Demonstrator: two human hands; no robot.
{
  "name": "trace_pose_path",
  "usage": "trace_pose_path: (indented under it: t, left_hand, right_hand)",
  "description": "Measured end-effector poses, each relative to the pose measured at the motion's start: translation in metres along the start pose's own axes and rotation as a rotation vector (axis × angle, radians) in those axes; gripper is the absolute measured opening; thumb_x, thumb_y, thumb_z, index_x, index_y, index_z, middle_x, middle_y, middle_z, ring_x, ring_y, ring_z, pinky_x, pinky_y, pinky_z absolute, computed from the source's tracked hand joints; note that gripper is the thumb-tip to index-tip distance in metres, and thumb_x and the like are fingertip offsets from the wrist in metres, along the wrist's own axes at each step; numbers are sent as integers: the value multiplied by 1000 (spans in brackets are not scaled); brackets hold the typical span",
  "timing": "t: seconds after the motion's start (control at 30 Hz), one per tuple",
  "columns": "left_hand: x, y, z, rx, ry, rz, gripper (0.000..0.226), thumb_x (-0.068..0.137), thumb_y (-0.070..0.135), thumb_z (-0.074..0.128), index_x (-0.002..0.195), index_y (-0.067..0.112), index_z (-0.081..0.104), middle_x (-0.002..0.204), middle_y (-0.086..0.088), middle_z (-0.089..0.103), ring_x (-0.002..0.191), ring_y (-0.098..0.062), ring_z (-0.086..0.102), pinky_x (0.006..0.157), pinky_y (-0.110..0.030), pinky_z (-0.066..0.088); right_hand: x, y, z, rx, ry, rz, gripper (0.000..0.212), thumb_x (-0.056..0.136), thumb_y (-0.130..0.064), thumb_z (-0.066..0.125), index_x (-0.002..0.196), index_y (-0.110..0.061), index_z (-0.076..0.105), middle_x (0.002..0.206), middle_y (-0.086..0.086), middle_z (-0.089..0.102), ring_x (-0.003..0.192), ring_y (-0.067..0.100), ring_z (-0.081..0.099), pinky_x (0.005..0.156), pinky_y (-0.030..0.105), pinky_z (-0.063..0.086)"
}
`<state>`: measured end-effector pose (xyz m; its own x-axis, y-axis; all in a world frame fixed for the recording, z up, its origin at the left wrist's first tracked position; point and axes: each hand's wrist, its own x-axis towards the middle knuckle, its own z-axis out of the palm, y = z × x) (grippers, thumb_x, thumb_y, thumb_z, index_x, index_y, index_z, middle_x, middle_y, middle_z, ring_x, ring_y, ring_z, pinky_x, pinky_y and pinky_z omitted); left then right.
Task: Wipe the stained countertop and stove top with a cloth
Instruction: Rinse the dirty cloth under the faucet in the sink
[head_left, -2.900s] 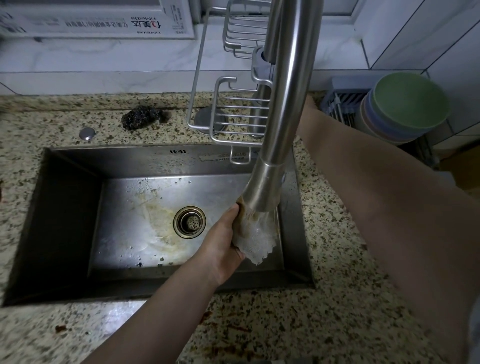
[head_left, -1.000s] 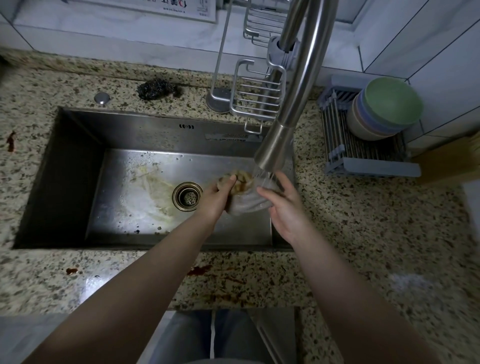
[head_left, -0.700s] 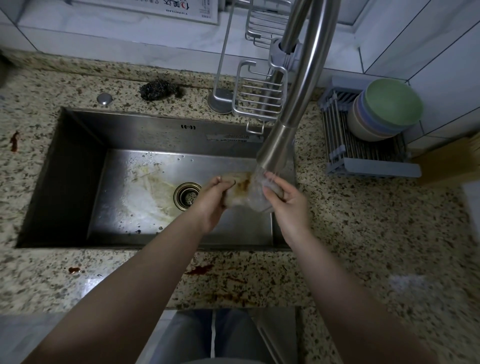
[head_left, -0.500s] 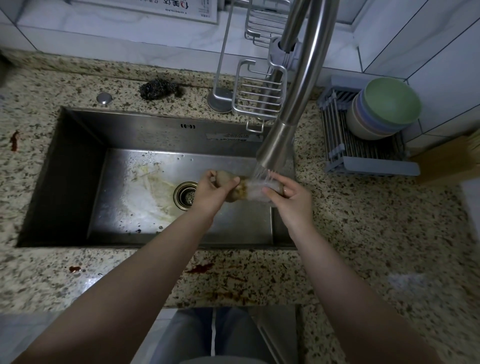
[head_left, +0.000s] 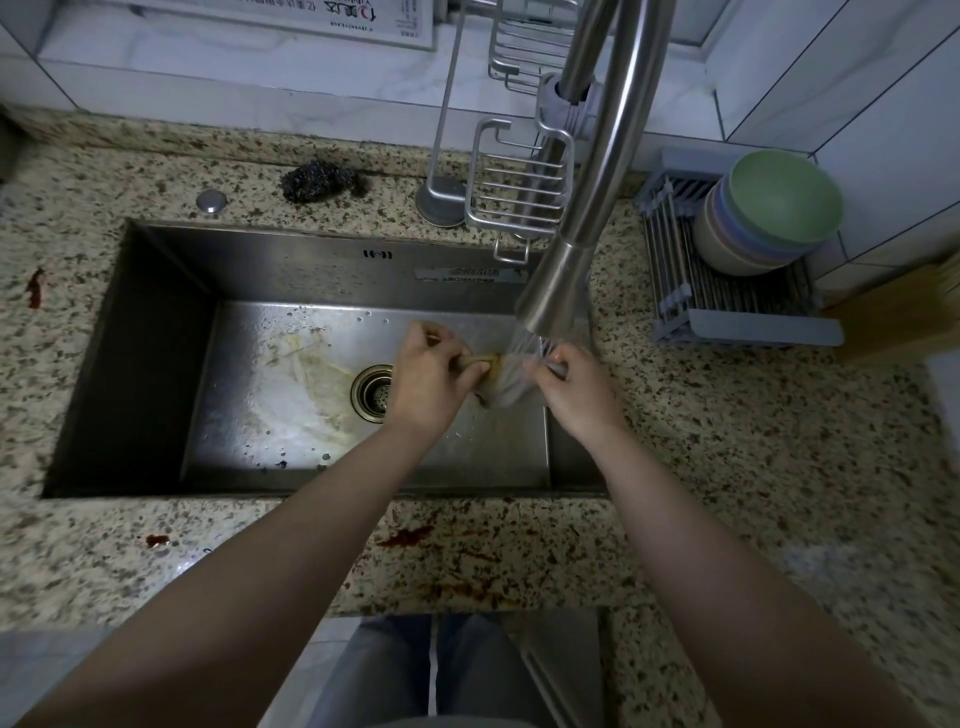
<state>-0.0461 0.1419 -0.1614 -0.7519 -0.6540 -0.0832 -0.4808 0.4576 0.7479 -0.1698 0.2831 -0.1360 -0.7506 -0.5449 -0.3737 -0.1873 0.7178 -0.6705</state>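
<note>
A stained, wet cloth (head_left: 503, 382) hangs stretched between my two hands over the steel sink (head_left: 156, 364). My left hand (head_left: 431, 376) grips its left end and my right hand (head_left: 576, 387) grips its right end. Water sprays from the faucet head (head_left: 558, 291) onto the cloth. The speckled granite countertop (head_left: 753, 493) surrounds the sink. It carries dark red stains at the front edge (head_left: 410, 535), at the front left (head_left: 156, 540) and at the far left (head_left: 35, 286). The stove top is out of view.
A dark scouring pad (head_left: 319, 179) lies behind the sink beside a wire caddy (head_left: 519, 192). Stacked bowls (head_left: 769, 213) sit on a grey drying rack (head_left: 737, 306) at the right. Yellowish residue spreads on the sink floor by the drain (head_left: 371, 392).
My right hand came down from behind the faucet and took the cloth's right end. Both hands now pull the cloth out under the running water, slightly lower than before.
</note>
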Motion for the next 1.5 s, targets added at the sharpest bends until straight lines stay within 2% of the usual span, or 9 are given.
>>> trace_pose_path:
  t: [0.17, 0.33, 0.53, 0.67, 0.87, 1.1, 1.23, 1.37, 1.5]
  left_hand:
    - [-1, 34, 4, -467, -116, -380, 22, 104, 28, 53, 86, 15, 56, 83, -6, 61, 66, -16, 62, 67, -44, 62]
    - [-8, 53, 3, -998, -375, -692, 29, 109, 23, 38, 111, 14, 66, 109, -12, 72, 102, -24, 71, 97, -41, 57]
    - [-12, 21, 9, -874, 113, -829, 21, 106, 17, 43, 114, 6, 59, 103, -12, 66, 84, -22, 65, 78, -33, 54]
    - [-11, 23, 13, -1174, -116, -1095, 34, 106, 38, 43, 119, 12, 60, 108, -10, 66, 102, -24, 61, 95, -36, 49]
    - [-8, 43, 13, -1394, -166, -1123, 41, 106, 45, 42, 111, 14, 68, 104, -12, 73, 97, -24, 68, 82, -36, 54]
    - [-12, 56, 6, -1441, -216, -1135, 40, 108, 43, 36, 126, 20, 63, 73, -14, 72, 68, -23, 71, 68, -36, 54]
    - [-10, 53, 4, -1466, -234, -1046, 67, 101, 63, 32, 130, 12, 65, 119, -15, 72, 116, -31, 65, 95, -44, 50]
    - [-11, 42, 2, -1464, -220, -993, 75, 97, 71, 27, 120, 10, 64, 123, -15, 67, 125, -33, 57, 111, -47, 38]
    - [-21, 42, 3, -1406, -338, -843, 83, 96, 76, 17, 139, 15, 53, 124, -15, 66, 121, -25, 58, 113, -43, 36]
  right_hand:
    - [10, -19, 32, 635, 47, 346, 25, 97, -43, 60, 111, -22, 63, 112, 10, 71, 107, 29, 68, 98, 50, 53]
    - [12, -30, 50, 836, 16, 413, 60, 76, -47, 86, 127, -33, 58, 115, 1, 74, 102, 26, 73, 91, 49, 60]
    - [29, -29, 50, 1185, 100, 610, 34, 97, -20, 69, 132, -20, 64, 113, 9, 74, 91, 22, 74, 77, 42, 64]
    - [26, -34, 54, 1233, 30, 654, 32, 95, -29, 73, 121, -11, 68, 113, 15, 74, 105, 35, 74, 91, 54, 60]
    - [25, -48, 56, 1288, 44, 652, 35, 96, -46, 58, 75, -18, 55, 60, 1, 50, 56, 19, 52, 70, 30, 55]
    - [13, -45, 60, 825, 169, 429, 29, 102, -37, 55, 84, -16, 59, 84, 8, 65, 88, 32, 72, 91, 52, 60]
    - [-6, -42, 66, 317, 52, 27, 33, 102, -52, 52, 124, -32, 67, 133, 3, 63, 124, 18, 59, 112, 40, 42]
    - [-25, -55, 63, 502, -17, 102, 42, 109, -43, 41, 151, -44, 45, 152, -17, 39, 140, 5, 32, 117, 28, 19]
    - [-18, -56, 60, 800, -10, 407, 40, 96, -30, 63, 136, -35, 57, 122, 8, 69, 110, 23, 67, 102, 48, 52]
